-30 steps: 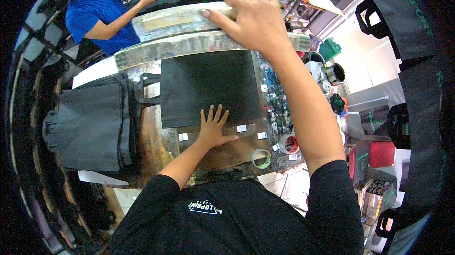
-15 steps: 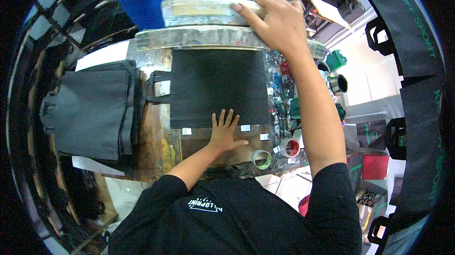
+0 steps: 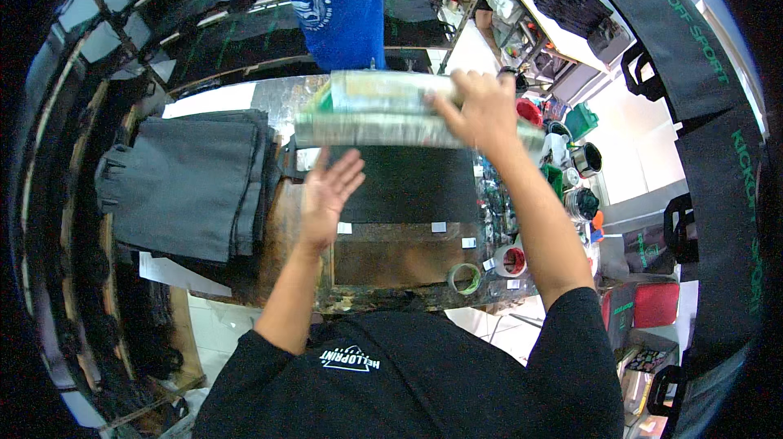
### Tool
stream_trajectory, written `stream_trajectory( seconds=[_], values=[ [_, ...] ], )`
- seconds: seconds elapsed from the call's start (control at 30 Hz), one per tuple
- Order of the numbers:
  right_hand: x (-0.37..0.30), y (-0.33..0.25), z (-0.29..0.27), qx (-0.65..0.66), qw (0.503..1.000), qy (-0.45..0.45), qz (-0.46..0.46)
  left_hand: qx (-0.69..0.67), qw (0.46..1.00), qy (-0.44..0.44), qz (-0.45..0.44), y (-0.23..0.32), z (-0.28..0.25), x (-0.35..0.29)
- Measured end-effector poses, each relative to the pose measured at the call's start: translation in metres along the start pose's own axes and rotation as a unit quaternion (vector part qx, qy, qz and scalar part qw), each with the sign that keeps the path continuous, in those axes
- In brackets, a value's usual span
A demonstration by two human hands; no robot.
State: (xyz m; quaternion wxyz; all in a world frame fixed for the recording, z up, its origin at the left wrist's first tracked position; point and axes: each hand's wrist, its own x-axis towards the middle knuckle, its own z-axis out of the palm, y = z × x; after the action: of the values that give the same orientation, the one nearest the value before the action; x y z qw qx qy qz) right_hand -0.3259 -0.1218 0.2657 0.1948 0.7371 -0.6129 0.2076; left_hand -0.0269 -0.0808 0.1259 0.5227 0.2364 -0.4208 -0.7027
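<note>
Black cloth bag (image 3: 408,184) is lying flat on the messy tabletop (image 3: 391,296), under a big printing frame (image 3: 383,117). The right hand (image 3: 481,113) is gripping the frame's far edge, fingers closed on it. The left hand (image 3: 329,190) is hovering open above the bag's left side, holding nothing. Moving the frame slowly and evenly looks best, so the bag is not shifting. Folded dark bags (image 3: 192,182) are sitting to the left. A tape roll (image 3: 465,278) and paint pots (image 3: 512,261) are sitting nearby.

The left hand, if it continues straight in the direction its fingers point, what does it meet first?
Probably the screen-printing frame: the left hand points its fingers up and away toward its near edge. Depth is unclear, so it may pass underneath instead.
</note>
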Motion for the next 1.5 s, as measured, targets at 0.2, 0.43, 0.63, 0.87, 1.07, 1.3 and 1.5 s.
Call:
stream_trajectory(
  seconds=[0.2,0.43,0.63,0.87,1.07,1.3,1.5],
  values=[
    [-0.123,-0.022,0.068,0.035,0.976,-0.215,-0.008,-0.138,0.957,0.15,-0.205,-0.025,-0.04,-0.08],
    [-0.139,-0.021,0.084,0.084,0.941,-0.326,0.024,-0.063,0.914,0.258,-0.307,-0.083,-0.064,-0.099],
    [-0.191,-0.039,0.093,0.073,0.948,-0.31,-0.005,-0.027,0.9,0.302,-0.313,-0.102,-0.065,-0.099],
    [-0.165,-0.015,0.139,0.064,0.97,-0.234,-0.011,-0.023,0.897,0.286,-0.337,-0.09,-0.06,-0.092],
    [-0.09,0.019,0.206,0.04,0.978,-0.203,-0.008,-0.025,0.908,0.266,-0.322,-0.092,-0.065,-0.099],
    [0.0,0.063,0.294,0.015,0.979,-0.202,-0.011,-0.015,0.879,0.326,-0.348,-0.088,-0.052,-0.091],
    [0.051,0.096,0.333,0.013,0.975,-0.22,-0.026,0.01,0.87,0.289,-0.399,-0.091,-0.066,-0.084]
  ],
)
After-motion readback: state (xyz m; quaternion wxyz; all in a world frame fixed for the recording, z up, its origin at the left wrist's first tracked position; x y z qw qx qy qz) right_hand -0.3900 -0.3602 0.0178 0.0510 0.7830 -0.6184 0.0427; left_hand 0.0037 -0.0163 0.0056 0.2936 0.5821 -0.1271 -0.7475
